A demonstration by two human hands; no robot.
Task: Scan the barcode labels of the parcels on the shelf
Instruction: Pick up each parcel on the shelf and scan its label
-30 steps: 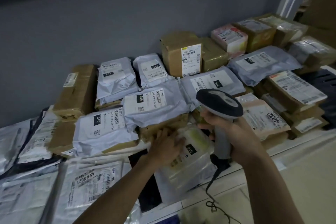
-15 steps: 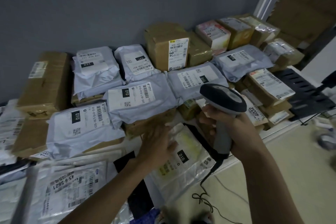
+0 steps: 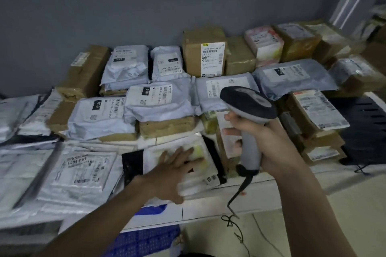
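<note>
- Head view: your left hand [image 3: 174,170] lies flat with the fingers spread and straight, pressing on a clear plastic parcel [image 3: 200,173] at the front edge of the shelf [image 3: 208,208].
- Your right hand [image 3: 271,144] is wrapped around the grey handle of the barcode scanner [image 3: 248,123], held upright; its dark head sits above your fist and faces away from you, toward the parcels behind.
- The scanner's cable [image 3: 238,198] hangs from the bottom of the handle, below your right wrist, down past the shelf edge.
- Just beyond your left fingertips sits a flat brown parcel [image 3: 167,126], and on top of it a grey bag labelled 010 [image 3: 158,100].
- To the left of that bag, a second grey bag marked 010 [image 3: 98,117] lies touching it.
- Left of your left forearm lies a white bag with the number 45-6-5821 [image 3: 81,173], label up.
- Behind the scanner head a tall brown box [image 3: 203,52] stands upright against the grey wall [image 3: 146,6], its white label facing you.
- Right of your right hand, a brown box with a long white label [image 3: 317,108] rests tilted on a stack of other boxes.
</note>
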